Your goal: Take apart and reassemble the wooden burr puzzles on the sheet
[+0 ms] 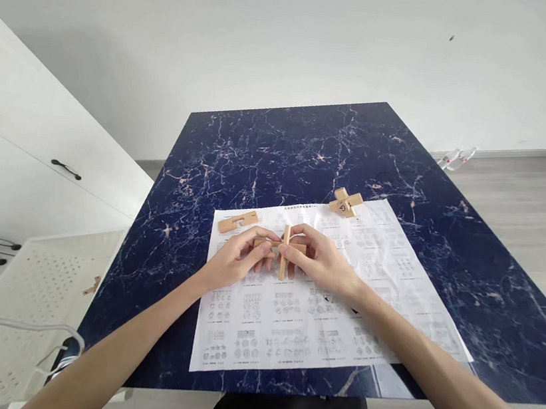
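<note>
On a blue marbled worktop [260, 149], a notched wooden plate [226, 226] lies near the top-left corner of a printed sheet [216, 277]. Above the sheet's middle, the left hand [233, 256] pinches a wooden bar [300, 249] and the right hand [325, 265] a stick [284, 265] crossing it, apparently a fitting step calling for careful alignment. Rightward, at the sheet's top edge, a wooden cross [344, 206] bears a G-like mark; the sheet's print is illegibly small.

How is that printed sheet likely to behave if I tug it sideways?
The printed sheet is probably light and floppy, since it looks like thin, creased paper. It may buckle along those creases rather than stay flat. The flat notched wooden piece lying on it would likely ride along.
</note>
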A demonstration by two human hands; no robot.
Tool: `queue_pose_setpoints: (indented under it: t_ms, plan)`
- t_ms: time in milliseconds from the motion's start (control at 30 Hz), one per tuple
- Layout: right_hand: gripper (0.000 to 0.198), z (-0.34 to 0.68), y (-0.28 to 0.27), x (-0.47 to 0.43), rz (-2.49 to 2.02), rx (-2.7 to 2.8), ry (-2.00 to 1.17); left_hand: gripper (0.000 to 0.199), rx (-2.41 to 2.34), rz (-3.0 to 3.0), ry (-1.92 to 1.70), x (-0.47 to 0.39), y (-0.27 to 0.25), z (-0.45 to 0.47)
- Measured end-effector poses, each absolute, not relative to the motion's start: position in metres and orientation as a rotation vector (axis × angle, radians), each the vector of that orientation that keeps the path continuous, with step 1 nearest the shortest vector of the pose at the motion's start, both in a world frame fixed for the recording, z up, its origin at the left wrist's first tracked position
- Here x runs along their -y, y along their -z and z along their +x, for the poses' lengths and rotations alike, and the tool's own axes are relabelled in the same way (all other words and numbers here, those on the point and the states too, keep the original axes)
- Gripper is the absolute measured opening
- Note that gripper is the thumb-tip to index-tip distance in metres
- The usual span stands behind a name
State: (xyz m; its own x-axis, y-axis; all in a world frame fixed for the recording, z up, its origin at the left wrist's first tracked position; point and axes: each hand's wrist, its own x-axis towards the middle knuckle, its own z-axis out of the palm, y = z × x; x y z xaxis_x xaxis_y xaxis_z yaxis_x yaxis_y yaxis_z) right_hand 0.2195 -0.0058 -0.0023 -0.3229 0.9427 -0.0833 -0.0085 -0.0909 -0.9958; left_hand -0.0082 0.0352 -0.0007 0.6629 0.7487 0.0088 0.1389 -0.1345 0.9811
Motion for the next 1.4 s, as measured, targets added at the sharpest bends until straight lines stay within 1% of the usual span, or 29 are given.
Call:
queue_pose_setpoints:
  t_ms: [433, 667, 833, 1167, 1400]
  plan:
    - [0.032, 0.2172, 0.0058, 0.0052, -1.104, 1.352, -1.461, 0.034, -0.714, 1.65, -0.682, -0.0378, 0.0026, -0.0082]
    - [0.037, 0.2169, 0.0034, 0.0046, -1.105, 1.293, -1.411, 0.029, -0.721, 1.644, -0.763, -0.0385, 0.0028, -0.0079]
    - [0.042, 0.2179, -0.0007, 0.0034, -1.108, 1.257, -1.406, 0.031, -0.717, 1.617, -0.795, -0.0398, 0.0028, -0.0077]
    - [0.036, 0.2189, -0.0003, 0.0027, -1.086, 1.224, -1.39, 0.029, -0.692, 1.609, -0.83, -0.0412, 0.0026, -0.0069]
    - [0.031, 0.2196, 0.0, 0.0031, -1.096, 1.209, -1.346, 0.032, -0.673, 1.549, -0.842, -0.043, 0.0011, -0.0047]
